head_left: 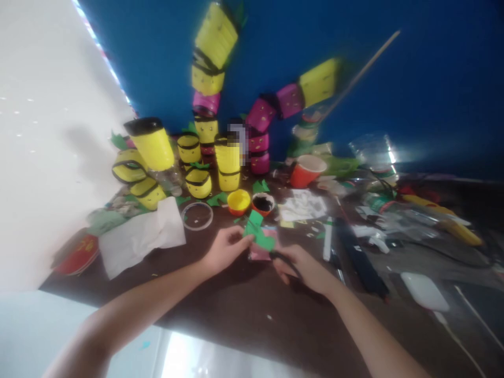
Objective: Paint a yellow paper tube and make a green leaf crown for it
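Green piece: lying between my hands, just above the pink sheet point(258, 254); the piece point(264, 240) is showing a notched, irregular outline.
Left hand: my left hand point(226, 247) is pinching the piece at its left edge, thumb and fingers meeting there.
Right hand: my right hand point(301, 268) is gripping the scissors point(289, 262), fingers curling about the dark handles; blur is hiding how far the blades are parting.
Long axis of piece: running slantwise, from the far left end near the black pot point(263, 203) down to the near right end, towards my right hand.
Key relation: the scissors are pointing left and away from me, their front meeting the piece's near right corner; I cannot tell whether the blades are straddling the edge or passing beneath.
Nearer hand: my left is touching the piece directly; my right is standing a little apart, the scissors bridging that gap.
Pots: a yellow pot point(238, 200) is standing just left of the black one, both beyond the piece.
Left of surface: white paper point(142, 236) and a clear ring point(197, 216) are lying on the dark surface point(220, 315).
Right of surface: a white pen point(327, 239) is lying beyond my right hand.
Back: yellow tubes point(153, 149) are standing near the wall point(157, 63).
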A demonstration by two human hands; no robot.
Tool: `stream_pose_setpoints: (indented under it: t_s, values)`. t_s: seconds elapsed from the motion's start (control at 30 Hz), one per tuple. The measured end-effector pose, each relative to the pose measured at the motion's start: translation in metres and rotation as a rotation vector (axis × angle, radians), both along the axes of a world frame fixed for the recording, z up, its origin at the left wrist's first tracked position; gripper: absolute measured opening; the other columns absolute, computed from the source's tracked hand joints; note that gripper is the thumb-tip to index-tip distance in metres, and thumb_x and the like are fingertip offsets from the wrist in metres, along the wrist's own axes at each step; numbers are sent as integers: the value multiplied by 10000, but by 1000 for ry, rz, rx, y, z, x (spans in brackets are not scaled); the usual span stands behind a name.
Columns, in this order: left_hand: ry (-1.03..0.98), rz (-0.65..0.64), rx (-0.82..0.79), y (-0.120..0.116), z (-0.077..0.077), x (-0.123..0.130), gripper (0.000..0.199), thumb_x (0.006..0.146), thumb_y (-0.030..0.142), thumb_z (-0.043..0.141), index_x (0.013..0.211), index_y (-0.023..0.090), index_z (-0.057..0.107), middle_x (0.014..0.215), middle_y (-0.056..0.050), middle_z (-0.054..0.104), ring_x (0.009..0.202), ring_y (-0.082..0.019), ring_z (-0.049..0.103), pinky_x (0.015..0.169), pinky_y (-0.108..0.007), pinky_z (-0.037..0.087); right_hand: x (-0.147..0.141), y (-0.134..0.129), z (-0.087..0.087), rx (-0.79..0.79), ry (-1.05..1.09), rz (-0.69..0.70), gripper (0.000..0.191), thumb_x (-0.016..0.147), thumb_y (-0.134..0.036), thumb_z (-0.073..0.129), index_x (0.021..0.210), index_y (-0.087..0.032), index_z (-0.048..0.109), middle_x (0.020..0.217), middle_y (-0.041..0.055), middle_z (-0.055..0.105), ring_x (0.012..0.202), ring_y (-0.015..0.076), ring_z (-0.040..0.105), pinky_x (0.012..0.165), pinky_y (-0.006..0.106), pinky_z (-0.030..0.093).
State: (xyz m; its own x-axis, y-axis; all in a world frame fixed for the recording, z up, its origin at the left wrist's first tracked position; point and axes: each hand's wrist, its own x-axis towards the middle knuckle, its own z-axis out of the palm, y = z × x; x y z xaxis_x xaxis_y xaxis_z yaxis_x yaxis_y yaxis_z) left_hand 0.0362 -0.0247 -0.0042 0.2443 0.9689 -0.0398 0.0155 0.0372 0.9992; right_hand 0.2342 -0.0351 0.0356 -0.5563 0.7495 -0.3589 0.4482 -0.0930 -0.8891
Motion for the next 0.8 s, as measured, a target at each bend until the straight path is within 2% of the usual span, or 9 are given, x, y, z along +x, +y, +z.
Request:
stream_pose_setpoints:
  t_s: [0.5, 0.8]
  values:
    - [26, -5, 10, 0, 0, 0, 330, 741, 447, 605, 652, 132, 562, 603, 18, 548, 568, -83, 466, 563, -207, 353, -1, -2, 0, 10, 8, -14, 439, 798, -522, 471, 537, -170, 444, 448, -24, 473, 415, 78, 431, 456, 206, 321]
    - [-7, -2, 15, 0, -4, -2, 322, 765, 435, 583, 659, 133, 549, 619, 17, 539, 596, -87, 470, 581, -207, 358, 0, -1, 3, 17, 5, 0, 399, 786, -509, 462, 603, -158, 509, 458, -30, 465, 412, 79, 422, 455, 207, 330]
